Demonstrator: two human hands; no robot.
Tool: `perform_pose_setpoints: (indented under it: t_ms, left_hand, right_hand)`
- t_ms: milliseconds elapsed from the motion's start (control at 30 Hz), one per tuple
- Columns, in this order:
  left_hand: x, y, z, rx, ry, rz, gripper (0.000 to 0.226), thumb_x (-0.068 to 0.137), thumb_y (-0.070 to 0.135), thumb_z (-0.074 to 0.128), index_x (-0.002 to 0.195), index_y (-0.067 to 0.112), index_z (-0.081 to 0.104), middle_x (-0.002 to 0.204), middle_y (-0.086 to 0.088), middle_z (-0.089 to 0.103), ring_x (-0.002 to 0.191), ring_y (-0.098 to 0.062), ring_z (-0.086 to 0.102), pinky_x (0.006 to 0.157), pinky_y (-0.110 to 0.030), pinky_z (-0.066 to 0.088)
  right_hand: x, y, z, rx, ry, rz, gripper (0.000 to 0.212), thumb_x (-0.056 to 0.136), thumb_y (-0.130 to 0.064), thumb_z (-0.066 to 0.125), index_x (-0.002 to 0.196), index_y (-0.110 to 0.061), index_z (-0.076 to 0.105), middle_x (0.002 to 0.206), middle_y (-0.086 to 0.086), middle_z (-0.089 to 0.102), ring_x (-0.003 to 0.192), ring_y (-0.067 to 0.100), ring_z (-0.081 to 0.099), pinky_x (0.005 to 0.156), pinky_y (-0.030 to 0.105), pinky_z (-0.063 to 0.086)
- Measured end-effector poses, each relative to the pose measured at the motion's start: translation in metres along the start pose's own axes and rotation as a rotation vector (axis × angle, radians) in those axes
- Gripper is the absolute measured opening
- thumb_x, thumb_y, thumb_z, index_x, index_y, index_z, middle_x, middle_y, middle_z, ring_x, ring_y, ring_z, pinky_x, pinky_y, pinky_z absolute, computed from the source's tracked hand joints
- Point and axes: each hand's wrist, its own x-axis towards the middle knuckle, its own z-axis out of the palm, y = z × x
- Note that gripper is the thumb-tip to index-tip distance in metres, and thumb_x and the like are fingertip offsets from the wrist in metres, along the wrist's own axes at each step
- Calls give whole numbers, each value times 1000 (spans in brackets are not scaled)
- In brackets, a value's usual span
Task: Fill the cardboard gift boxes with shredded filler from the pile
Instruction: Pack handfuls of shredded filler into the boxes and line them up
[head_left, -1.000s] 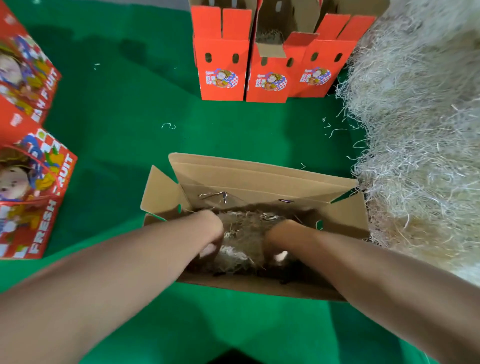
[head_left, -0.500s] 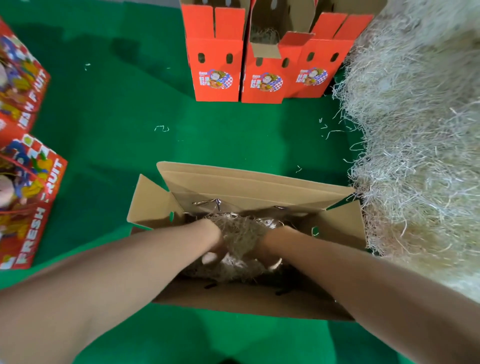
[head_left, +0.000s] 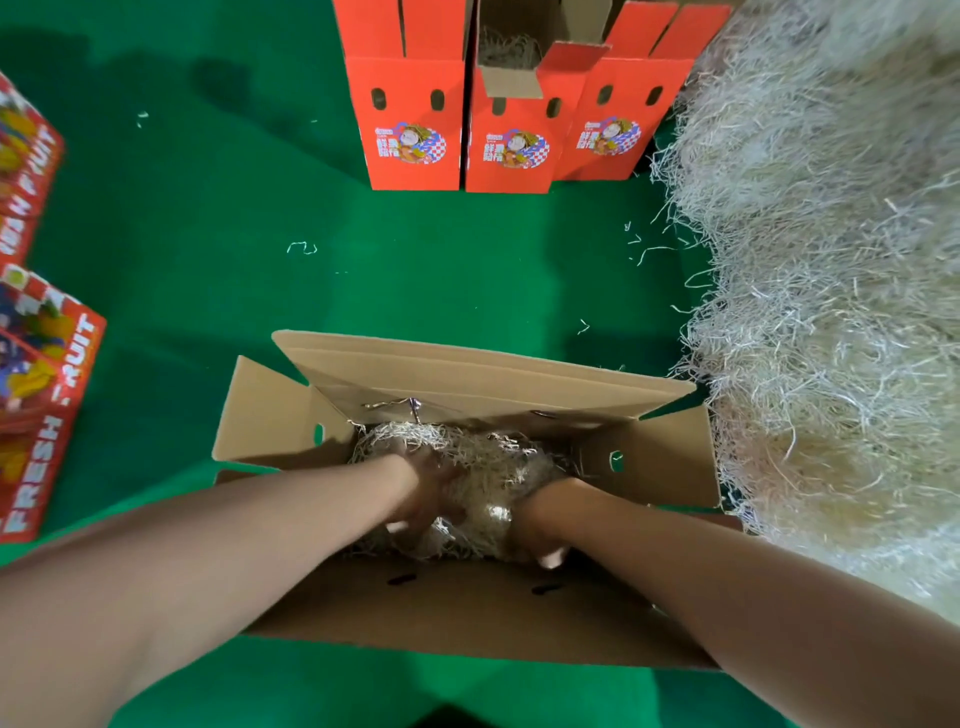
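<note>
An open brown cardboard box (head_left: 498, 613) stands on the green cloth in front of me with its flaps spread out. A wad of pale shredded filler (head_left: 483, 457) lies inside it. Both of my hands reach down into the box. My left hand (head_left: 423, 493) presses on the left side of the wad and my right hand (head_left: 540, 525) presses on its right side. The fingers are partly buried in the shreds. The big filler pile (head_left: 831, 312) rises just right of the box.
Three orange gift boxes (head_left: 509, 140) stand open at the back, the middle one with filler inside. More printed orange boxes (head_left: 36, 405) sit at the left edge. Loose shreds (head_left: 301, 248) lie scattered on the green table cloth (head_left: 208, 260).
Both hands stay inside the box and keep working the filler. The wad now shows more between and behind them. The view has shifted, so the box sits lower in frame.
</note>
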Motion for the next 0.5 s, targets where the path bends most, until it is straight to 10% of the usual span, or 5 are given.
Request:
perform_pose_setpoints:
  t_ms: [167,333,500]
  left_hand:
    - [1,-10,0,42,-10,-75,77,82,23,65,147,32,23,156,-9,3,142,-34,3,102,-70,12]
    - [-10,-9,-5,65,-25,-20,78,85,15,61,147,33,18,157,-3,-1,143,-33,6,105,-61,27]
    - [-41,-13,-21,-224,249,46,49,84,0,49,133,10,48,134,-13,51,113,-31,55,93,-37,48]
  right_hand:
    - [-13,6,-3,-8,-43,10,28,92,-15,49,117,-5,55,97,7,51,79,23,48,74,35,43]
    - [-22,14,-4,3,-68,57,28,92,-16,51,117,-4,57,110,8,56,94,25,51,83,39,43]
    - [-19,15,-22,214,483,92,25,89,-3,50,111,-4,60,107,6,61,97,26,59,73,31,47]
